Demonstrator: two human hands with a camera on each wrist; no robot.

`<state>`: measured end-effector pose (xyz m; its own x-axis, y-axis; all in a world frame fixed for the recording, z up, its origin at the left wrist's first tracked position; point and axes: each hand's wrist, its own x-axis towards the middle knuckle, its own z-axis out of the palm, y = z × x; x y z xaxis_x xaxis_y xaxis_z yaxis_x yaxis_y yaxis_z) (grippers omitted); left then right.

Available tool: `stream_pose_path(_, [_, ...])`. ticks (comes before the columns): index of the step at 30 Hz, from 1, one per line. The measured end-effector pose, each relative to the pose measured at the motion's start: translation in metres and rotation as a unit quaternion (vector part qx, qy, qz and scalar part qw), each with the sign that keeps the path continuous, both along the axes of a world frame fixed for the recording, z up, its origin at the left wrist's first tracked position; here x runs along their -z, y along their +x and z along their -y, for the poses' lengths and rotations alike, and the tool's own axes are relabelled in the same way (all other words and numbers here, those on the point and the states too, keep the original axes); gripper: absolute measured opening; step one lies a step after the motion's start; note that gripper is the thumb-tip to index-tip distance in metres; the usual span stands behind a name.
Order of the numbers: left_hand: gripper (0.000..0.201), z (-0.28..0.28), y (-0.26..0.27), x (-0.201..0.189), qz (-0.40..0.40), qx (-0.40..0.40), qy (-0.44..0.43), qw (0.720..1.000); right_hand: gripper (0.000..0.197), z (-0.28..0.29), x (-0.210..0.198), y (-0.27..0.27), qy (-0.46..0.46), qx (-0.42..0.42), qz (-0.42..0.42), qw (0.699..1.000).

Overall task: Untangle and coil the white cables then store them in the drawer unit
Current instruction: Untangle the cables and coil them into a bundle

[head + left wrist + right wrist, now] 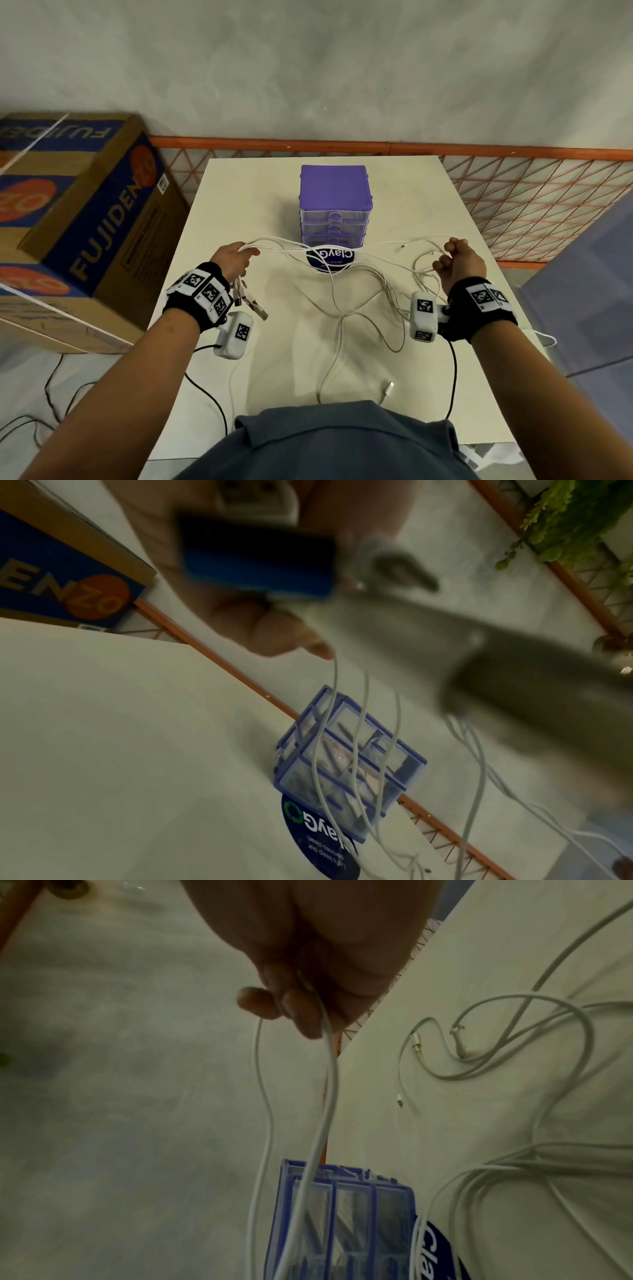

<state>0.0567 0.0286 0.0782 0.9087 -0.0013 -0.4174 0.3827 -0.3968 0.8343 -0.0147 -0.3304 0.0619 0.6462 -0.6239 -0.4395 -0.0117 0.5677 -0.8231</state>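
Hanging metal USB plugs (251,301) dangle below my left hand (233,257), whose grip pinches thin white cables (342,251); my right hand (459,262) clasps their far run above the bench (239,205), before the purple plastic drawer unit (335,205). Light, limp and slick, I judge; best held near the plugs.

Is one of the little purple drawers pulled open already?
No, in the head view all three drawers of the purple drawer unit sit flush and closed, while both hands hold the white cables in front.
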Motion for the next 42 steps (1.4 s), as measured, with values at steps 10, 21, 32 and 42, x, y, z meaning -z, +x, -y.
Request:
stream_pose_path(10, [0.019, -0.002, -0.014, -0.001, -0.027, 0.056, -0.155, 0.986, 0.026, 0.011, 0.006, 0.009, 0.005, 0.005, -0.053, 0.999])
stream_pose_path(21, [0.039, -0.008, -0.015, -0.016, -0.065, 0.086, -0.239, 0.965, 0.014, -0.02, 0.04, -0.005, -0.415, -0.434, -0.274, 0.751])
stream_pose_path(32, [0.035, -0.006, -0.021, -0.013, 0.025, 0.106, -0.176, 0.978, 0.022, -0.027, 0.029, 0.013, -0.471, -0.301, -0.173, 0.811])
stream_pose_path(42, [0.032, -0.005, -0.019, -0.003, 0.062, 0.059, -0.116, 0.99, 0.014, -0.021, 0.005, 0.021, -0.47, -0.291, -0.08, 0.83])
